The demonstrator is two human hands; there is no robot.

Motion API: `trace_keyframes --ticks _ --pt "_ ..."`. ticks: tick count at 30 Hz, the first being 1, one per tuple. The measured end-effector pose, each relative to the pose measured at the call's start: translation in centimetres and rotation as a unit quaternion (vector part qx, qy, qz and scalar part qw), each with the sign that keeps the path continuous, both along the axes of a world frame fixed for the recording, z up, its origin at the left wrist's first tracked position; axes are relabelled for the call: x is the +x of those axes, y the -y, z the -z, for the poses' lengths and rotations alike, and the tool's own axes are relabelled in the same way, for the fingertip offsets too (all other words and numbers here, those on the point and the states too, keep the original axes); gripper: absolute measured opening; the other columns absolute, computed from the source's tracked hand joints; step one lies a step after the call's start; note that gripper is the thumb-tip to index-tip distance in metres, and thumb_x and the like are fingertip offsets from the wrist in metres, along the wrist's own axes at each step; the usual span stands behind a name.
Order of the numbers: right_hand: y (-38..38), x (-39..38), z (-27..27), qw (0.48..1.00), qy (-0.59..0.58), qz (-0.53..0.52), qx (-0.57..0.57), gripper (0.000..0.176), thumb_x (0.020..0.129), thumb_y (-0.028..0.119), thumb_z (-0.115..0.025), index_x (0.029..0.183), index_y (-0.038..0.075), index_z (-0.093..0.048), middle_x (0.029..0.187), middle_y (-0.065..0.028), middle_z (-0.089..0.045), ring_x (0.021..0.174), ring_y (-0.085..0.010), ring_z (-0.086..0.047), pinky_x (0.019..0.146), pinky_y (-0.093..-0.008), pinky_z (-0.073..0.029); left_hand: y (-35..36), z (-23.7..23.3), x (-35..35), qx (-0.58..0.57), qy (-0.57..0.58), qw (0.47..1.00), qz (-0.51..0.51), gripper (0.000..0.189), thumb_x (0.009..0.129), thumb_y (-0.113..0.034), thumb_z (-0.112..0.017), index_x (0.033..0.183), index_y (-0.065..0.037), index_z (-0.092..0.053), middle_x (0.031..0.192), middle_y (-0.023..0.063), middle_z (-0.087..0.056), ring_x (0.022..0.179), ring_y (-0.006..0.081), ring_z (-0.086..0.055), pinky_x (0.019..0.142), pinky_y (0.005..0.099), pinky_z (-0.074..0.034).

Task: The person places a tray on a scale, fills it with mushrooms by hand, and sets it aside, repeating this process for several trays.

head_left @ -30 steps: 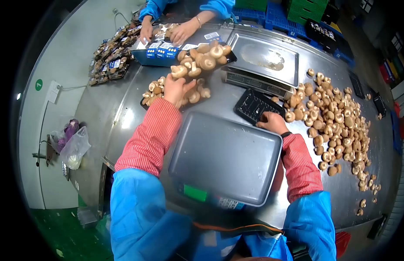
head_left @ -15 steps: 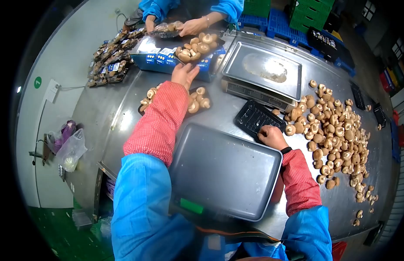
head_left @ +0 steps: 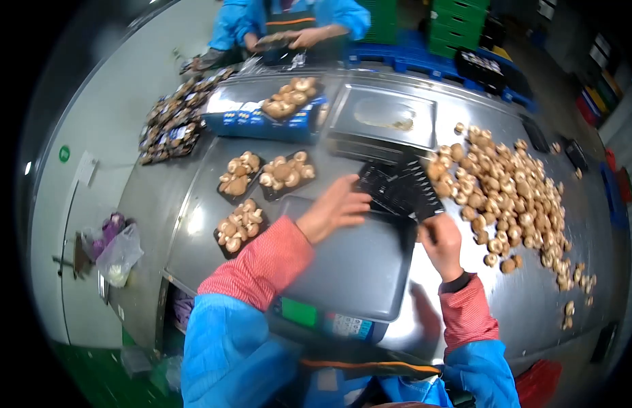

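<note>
Nearest, we enter the scale [head_left: 356, 272]: grey pan bare, display strip at its 6 o'clock edge, facing us.

Next, our left hand [head_left: 333, 212], over the pan's far rim at about 11 o'clock. It is open, fingers spread, grasping nothing. Its fingertips [head_left: 362, 201] reach the empty trays [head_left: 397, 185]; blur keeps us from telling whether they touch.

Our right hand [head_left: 441, 241] sits at 2 o'clock of the pan, clenched on the near corner of the empty trays. These are black, fanned and tilted, just past the pan at 12 o'clock, between it and the far scale [head_left: 384, 119].

At 3 o'clock of the empty trays we list the mushroom pile [head_left: 513, 197], loose on the steel table [head_left: 186, 197], strays trailing off toward 5 o'clock.

At 9 o'clock of our left hand lie three filled trays [head_left: 240, 224] of mushrooms, close together.

Farther, at 11 o'clock of the far scale, blue boxes [head_left: 248, 122] carry one more tray of mushrooms [head_left: 288, 100]. Wrapped packs [head_left: 169, 122] lie heaped at 9 o'clock of the boxes.

Farthest, at 12 o'clock, we note a co-worker [head_left: 288, 27] in blue sleeves, hands together over something too blurred to name.
</note>
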State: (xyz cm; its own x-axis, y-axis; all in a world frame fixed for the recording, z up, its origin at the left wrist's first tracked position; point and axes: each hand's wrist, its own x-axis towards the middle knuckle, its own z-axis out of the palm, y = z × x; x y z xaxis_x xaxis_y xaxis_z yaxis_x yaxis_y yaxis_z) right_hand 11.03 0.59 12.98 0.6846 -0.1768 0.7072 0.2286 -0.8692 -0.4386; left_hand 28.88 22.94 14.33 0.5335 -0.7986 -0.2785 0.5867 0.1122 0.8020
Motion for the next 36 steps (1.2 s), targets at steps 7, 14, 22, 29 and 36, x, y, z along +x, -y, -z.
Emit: trace_keyframes --ticks 7,14,22,29,36 --pt "-3.7 -10.6 -0.2 0.988 -0.141 0.052 -0.017 0.034 0.071 0.023 -0.08 0.092 0.005 -0.06 0.09 -0.0106 -0.056 0.085 -0.0288 -0.054 0.076 -0.0395 -0.042 7.2 1.6 -9.2 0.083 0.154 0.982 0.064 0.048 0.09 -0.004 -0.061 0.136 -0.001 -0.048 0.117 0.006 -0.063 0.102 0.0139 -0.06 0.089 0.0269 -0.049" --pt "5.6 -21.7 4.3 0.866 -0.279 0.127 0.396 0.056 0.08 0.021 -0.077 0.125 -0.001 -0.053 0.106 -0.015 -0.065 0.092 -0.0239 -0.064 0.083 -0.0345 -0.051 14.7 4.0 -17.5 0.125 0.285 0.898 0.31 0.048 0.091 -0.019 -0.067 0.133 0.0 -0.053 0.124 0.0111 -0.062 0.113 0.0169 -0.057 0.097 0.0302 -0.046" --pt "18.6 -34.1 11.1 0.772 -0.081 0.365 0.515 0.035 0.089 0.011 -0.06 0.119 -0.005 -0.055 0.102 -0.0144 -0.069 0.09 -0.0226 -0.066 0.083 -0.0358 -0.052 27.8 7.4 -16.4 0.222 0.441 0.825 0.275 0.112 0.073 -0.034 -0.084 0.152 -0.001 -0.012 0.142 0.0255 -0.043 0.13 0.0328 -0.044 0.109 0.0407 -0.036" --pt "27.3 -32.8 13.7 0.798 -0.212 0.467 0.316 0.032 0.087 0.016 -0.058 0.116 0.002 -0.057 0.103 -0.0248 -0.067 0.098 -0.0437 -0.063 0.085 -0.0481 -0.05 33.8 12.2 -13.7 0.32 0.545 0.728 0.265 0.14 0.055 -0.043 -0.093 0.153 -0.002 -0.003 0.144 0.0322 -0.034 0.135 0.0473 -0.033 0.114 0.0445 -0.03" --pt "30.4 -27.0 15.0 0.833 -0.22 0.367 0.351 0.036 0.087 0.015 -0.059 0.12 0.002 -0.056 0.102 -0.0257 -0.067 0.098 -0.0433 -0.064 0.086 -0.0469 -0.049 35.1 12.5 -15.4 0.265 0.635 0.667 0.288 0.14 0.049 -0.044 -0.093 0.155 -0.012 -0.007 0.138 0.0366 -0.031 0.127 0.0514 -0.038 0.108 0.0481 -0.035"
